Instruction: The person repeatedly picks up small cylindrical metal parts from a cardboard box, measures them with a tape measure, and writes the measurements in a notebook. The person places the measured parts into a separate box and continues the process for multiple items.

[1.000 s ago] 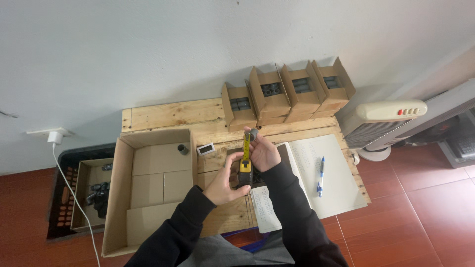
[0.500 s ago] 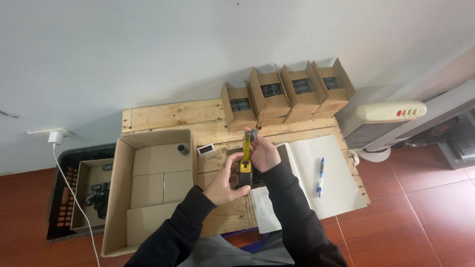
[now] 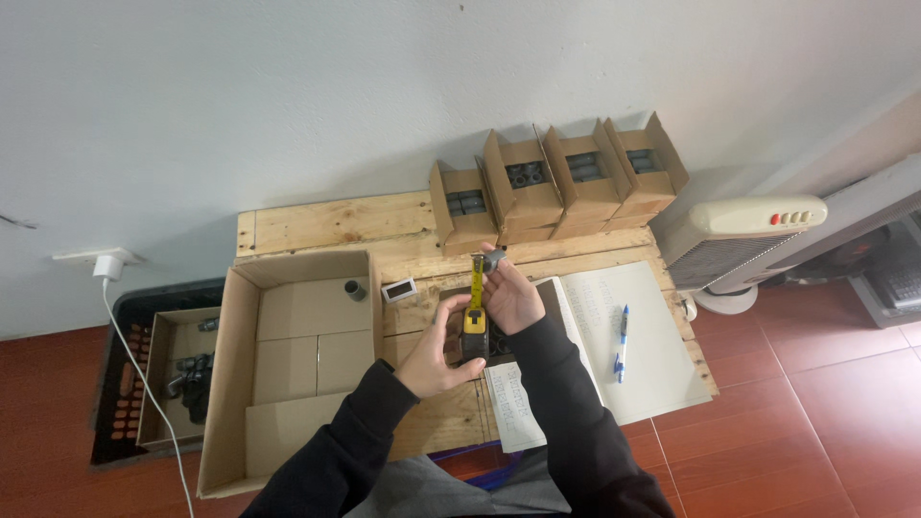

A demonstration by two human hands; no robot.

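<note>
Yellow and black, the tape measure (image 3: 474, 321) sits in the left hand (image 3: 443, 350), fingers wrapped round its case, while its short yellow blade runs up to the right hand (image 3: 511, 293). That hand pinches a small grey cylinder (image 3: 494, 259) at the blade's tip — both hands are closed on what they hold, raised above the wooden pallet table (image 3: 326, 223).

To measure well, I'd judge the blade wants to stay straight and taut, its hook flush against one end of the cylinder, and the reading taken square-on rather than at a slant.

Room is mixed. To the left lies a large open cardboard box (image 3: 240, 384) with another grey cylinder (image 3: 356, 290) inside its far corner; a small white device (image 3: 397, 289) rests just beside that box. On the far edge four small cartons (image 3: 556, 192) stand in a row. To the right an open notebook (image 3: 662, 364) with a blue pen (image 3: 622, 343) covers the table up to its edge — the hands work between box and notebook.
</note>
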